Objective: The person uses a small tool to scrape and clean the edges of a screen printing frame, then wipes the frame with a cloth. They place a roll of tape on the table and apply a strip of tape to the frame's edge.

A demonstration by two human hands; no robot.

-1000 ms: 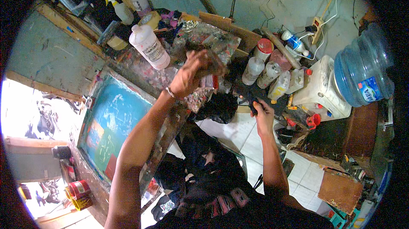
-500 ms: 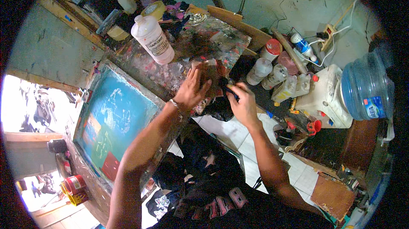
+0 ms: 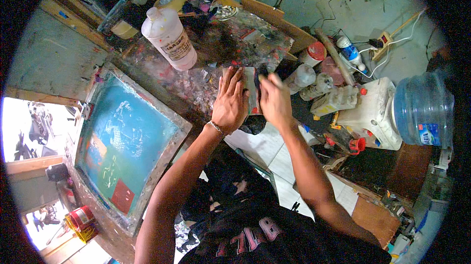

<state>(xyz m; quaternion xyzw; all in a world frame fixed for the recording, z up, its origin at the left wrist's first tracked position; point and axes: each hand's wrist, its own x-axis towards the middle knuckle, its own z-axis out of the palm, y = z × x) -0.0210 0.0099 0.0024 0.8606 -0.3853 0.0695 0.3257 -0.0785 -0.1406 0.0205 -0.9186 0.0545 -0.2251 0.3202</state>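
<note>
My left hand (image 3: 230, 99), with a bracelet at its wrist, lies flat with fingers stretched over a pale, flat piece (image 3: 252, 90) at the near edge of a paint-stained table (image 3: 164, 80). Just right of that piece, my right hand (image 3: 275, 98) is closed, its fingertips smeared by motion. A dark, narrow thing (image 3: 260, 74) shows at its fingers, along the piece's right edge; its kind cannot be made out. A white plastic bottle (image 3: 169, 40) with a label stands on the table, beyond my left hand.
A printing screen (image 3: 147, 136) with blue mesh leans at the left. To the right stand several grimy bottles (image 3: 300, 78), a white jerrycan (image 3: 378, 112) and a big blue water bottle (image 3: 422, 109). A power strip (image 3: 381, 45) with cables lies by the wall. Tape (image 3: 170, 0) sits at the back.
My left hand has shifted slightly right and its fingers now point straighter ahead. My right hand has moved forward along the piece's edge. The whole view has shifted a little.
</note>
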